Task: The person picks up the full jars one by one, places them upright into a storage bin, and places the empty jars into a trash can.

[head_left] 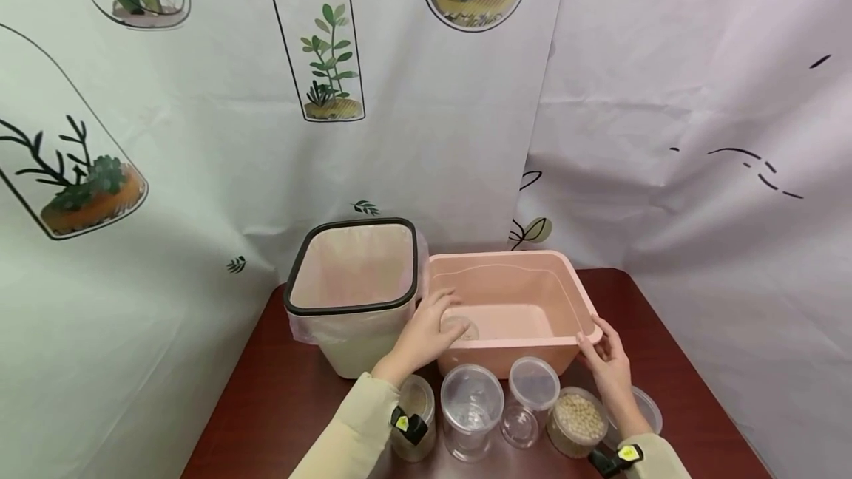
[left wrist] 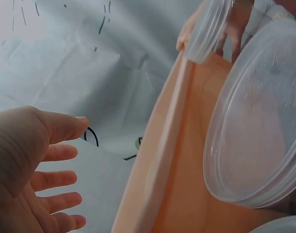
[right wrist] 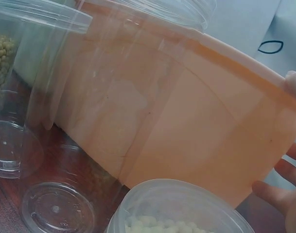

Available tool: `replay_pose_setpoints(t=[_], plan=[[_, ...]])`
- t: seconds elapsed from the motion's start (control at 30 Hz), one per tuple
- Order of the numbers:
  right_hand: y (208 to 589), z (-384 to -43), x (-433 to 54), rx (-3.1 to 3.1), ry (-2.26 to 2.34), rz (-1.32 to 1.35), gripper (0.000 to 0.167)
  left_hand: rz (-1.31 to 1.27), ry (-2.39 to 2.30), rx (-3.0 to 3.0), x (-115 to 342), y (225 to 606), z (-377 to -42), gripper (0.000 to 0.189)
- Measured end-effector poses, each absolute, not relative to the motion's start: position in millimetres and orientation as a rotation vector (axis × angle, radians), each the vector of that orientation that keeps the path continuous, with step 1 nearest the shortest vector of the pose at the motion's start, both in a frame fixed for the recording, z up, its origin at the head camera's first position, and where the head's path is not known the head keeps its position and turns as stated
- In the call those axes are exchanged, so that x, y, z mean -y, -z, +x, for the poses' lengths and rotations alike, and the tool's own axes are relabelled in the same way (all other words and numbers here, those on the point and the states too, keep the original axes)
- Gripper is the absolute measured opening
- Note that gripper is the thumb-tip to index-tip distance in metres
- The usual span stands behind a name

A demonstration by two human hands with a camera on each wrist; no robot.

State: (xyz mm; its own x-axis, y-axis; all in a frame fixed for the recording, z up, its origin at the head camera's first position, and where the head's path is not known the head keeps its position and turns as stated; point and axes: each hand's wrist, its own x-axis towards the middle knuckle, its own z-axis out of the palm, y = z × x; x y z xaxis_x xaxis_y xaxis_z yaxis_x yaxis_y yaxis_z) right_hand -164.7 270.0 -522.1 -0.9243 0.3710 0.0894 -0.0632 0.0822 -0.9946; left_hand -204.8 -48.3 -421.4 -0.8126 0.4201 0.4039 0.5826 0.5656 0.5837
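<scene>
Here, the right hand (head_left: 612,372) grips the corner of the tub (head_left: 499,283) beside the bin (head_left: 353,346); the left hand (head_left: 424,331) — fingers apart, holding nothing — is at its near-left rim. Best hold gently: a shove could topple the front jars (head_left: 470,416).

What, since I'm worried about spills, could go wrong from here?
The right hand grips the pink basin's corner; pulling it nearer might topple the clear jars standing close in front. The left sleeve, reaching past the leftmost jar, could brush it over.
</scene>
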Motion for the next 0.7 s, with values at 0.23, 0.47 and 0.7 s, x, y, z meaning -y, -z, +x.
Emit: replay_pose_setpoints(t=[0.23, 0.47, 0.7], plan=[[526, -166, -271, 2.022, -1.926, -0.269, 0.057, -0.847, 1.011, 2.538, 54, 423, -189, 0.036], [523, -165, -270, 2.008, -1.918, -0.265, 0.057, -0.857, 0.944, 2.489, 61, 429, -174, 0.039], [526, -166, -270, 1.988, -1.928, -0.253, 0.056, -0.844, 1.003, 2.485, 74, 439, -159, 0.051]])
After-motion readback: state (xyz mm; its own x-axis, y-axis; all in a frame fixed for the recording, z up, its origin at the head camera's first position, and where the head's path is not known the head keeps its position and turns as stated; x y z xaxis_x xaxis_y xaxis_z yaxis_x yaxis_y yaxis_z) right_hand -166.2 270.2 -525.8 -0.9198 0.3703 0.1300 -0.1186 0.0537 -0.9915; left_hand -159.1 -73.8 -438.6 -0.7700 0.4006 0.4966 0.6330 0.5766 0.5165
